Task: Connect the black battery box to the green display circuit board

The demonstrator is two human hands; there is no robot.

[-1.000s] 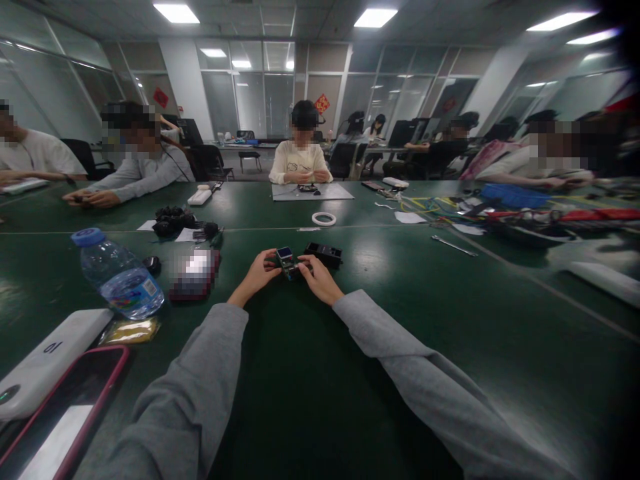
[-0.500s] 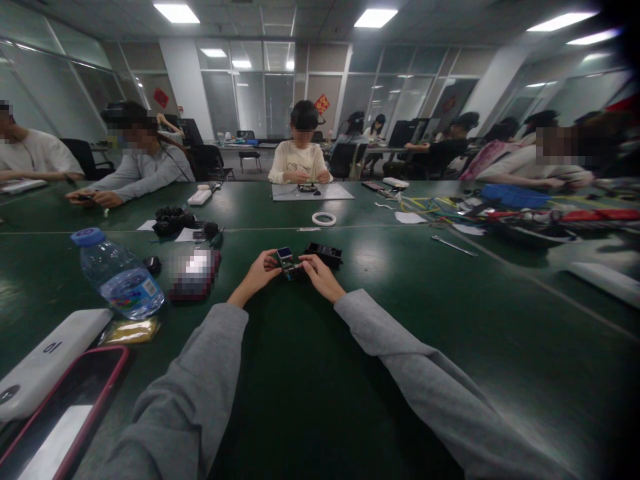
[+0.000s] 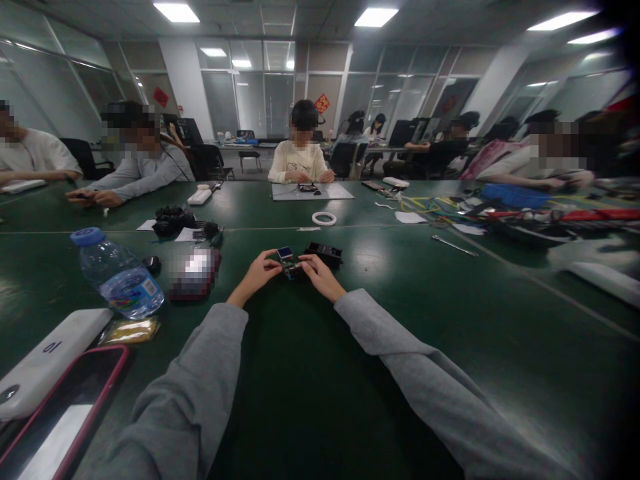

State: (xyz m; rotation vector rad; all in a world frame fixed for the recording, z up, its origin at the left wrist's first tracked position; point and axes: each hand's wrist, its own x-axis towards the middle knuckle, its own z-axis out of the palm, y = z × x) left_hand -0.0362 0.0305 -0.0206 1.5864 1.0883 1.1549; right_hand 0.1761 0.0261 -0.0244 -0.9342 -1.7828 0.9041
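Observation:
Both my hands rest on the green table (image 3: 320, 373) and meet around a small electronic module (image 3: 287, 263) with a blue square top and a green board. My left hand (image 3: 256, 275) pinches its left side with curled fingers. My right hand (image 3: 320, 275) grips its right side, fingers closed over the board. A black rectangular part (image 3: 325, 253) lies just behind my right hand, touching nothing I can make out.
A water bottle (image 3: 117, 273) lies at the left, beside a white power bank (image 3: 47, 360) and a phone in a red case (image 3: 55, 420). A white tape ring (image 3: 323, 218) sits further back. Other people work across the table, with cables and tools (image 3: 500, 213) at the right.
My right hand's fingers shifted slightly on the module, moving a little back and to the right. My left hand and the module stay nearly where they were.

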